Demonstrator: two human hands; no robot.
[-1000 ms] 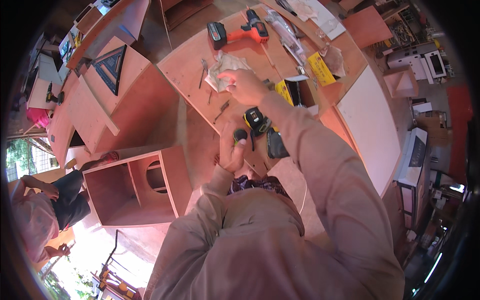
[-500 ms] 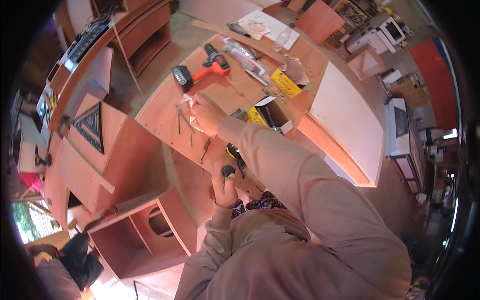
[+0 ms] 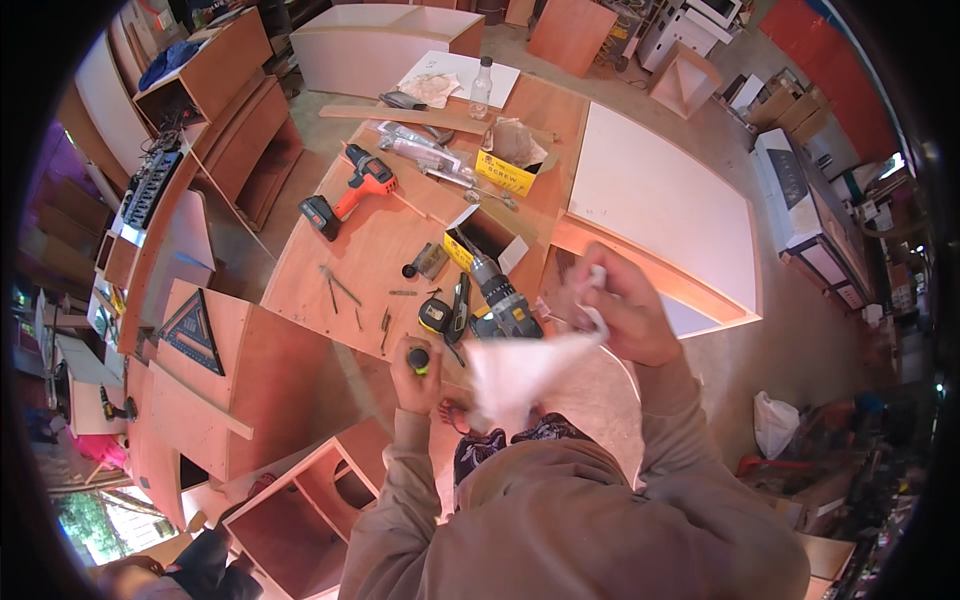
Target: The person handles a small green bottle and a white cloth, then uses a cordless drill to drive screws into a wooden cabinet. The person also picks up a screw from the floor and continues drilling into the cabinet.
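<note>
A: White plastic bag (image 3: 515,372) — where does it lie relative to the two hands?

B: It hangs from the right hand (image 3: 625,315), whose fingers (image 3: 598,300) are pinched shut on one upper corner. From that corner the bag spreads down and toward the person's left, so its long axis runs slantwise from the right hand toward the left hand (image 3: 415,375), in front of the chest and over the near edge of the worktop (image 3: 370,245).

A: And the left hand?

B: Its fingers are closed round a small tool with a dark handle and green cap (image 3: 417,357), probably a screwdriver. The bag's loose lower edge lies just beside this hand; whether it touches cannot be told.

A: Which hand is nearer the bag?

B: The right hand holds it; the left is merely close, and occupied.

A: What lies about them?

B: Beyond the bag on the worktop, a cordless drill (image 3: 503,298), a tape measure (image 3: 434,316), scattered screws (image 3: 385,322), and farther off an orange drill (image 3: 350,197) and yellow screw box (image 3: 505,175).
</note>
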